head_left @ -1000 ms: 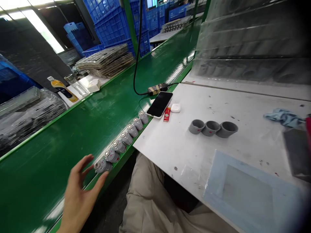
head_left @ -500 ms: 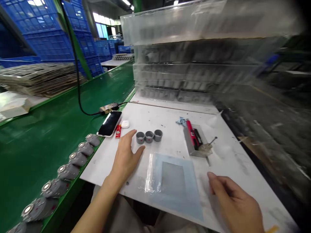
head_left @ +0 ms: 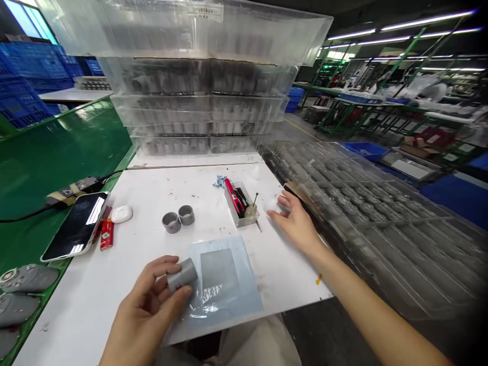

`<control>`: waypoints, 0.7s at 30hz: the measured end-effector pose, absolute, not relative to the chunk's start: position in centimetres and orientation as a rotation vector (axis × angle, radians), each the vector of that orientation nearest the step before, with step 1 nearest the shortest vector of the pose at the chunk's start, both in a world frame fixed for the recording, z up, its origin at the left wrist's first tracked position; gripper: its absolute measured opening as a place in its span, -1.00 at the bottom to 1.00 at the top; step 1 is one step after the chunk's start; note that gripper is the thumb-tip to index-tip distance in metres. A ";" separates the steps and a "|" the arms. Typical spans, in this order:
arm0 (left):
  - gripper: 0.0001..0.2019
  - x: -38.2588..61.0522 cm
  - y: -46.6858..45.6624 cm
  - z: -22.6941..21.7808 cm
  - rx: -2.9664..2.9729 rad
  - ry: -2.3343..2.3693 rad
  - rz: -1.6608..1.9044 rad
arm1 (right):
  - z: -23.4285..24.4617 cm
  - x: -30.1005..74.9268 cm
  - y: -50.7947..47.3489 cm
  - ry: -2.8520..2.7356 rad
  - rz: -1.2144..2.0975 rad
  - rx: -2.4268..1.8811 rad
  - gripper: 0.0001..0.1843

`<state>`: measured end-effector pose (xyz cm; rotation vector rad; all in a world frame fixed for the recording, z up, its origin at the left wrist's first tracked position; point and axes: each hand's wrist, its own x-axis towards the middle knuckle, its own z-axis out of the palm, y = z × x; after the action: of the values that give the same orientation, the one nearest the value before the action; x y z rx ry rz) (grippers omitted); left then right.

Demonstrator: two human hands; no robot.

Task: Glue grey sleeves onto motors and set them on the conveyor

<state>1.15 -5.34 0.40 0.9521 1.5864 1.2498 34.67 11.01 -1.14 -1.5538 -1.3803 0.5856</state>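
Observation:
My left hand is closed around a small grey plastic cup, held just above the near edge of the white table. Two more grey cups stand side by side in the middle of the table. My right hand reaches to the table's right edge, its fingers loosely curled with nothing visible in them, beside a small clear tray that holds a red tool. A bluish plastic sheet lies flat next to the held cup.
Stacked clear trays full of grey parts wall off the far side of the table. Another clear tray lies at the right. A phone, white earbud case and red packet sit left, by the green conveyor carrying grey parts.
The view has swung right from the conveyor to the table. My left hand took one of three grey cups and brought it near. My right hand moved out toward the small tray.

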 end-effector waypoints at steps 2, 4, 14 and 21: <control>-0.45 2.5 -5.6 0.3 0.896 1.476 1.225 | -1.0 34.4 12.0 -1.380 0.652 -1.501 -0.29; -0.42 3.0 -5.8 0.3 0.907 1.470 1.160 | -0.5 34.1 11.3 -1.355 0.686 -1.443 -0.40; -0.70 0.2 -6.5 -1.2 1.290 1.435 1.074 | -0.1 29.1 -3.1 -1.108 0.818 -1.231 -0.66; -0.69 0.1 -6.2 -0.4 1.261 1.371 1.174 | -1.8 23.8 -4.5 -0.979 0.731 -0.949 -0.69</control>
<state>0.10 -6.20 -0.38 1.2605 1.3708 1.1741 23.84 -4.52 -1.80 -0.9489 -0.9790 0.7310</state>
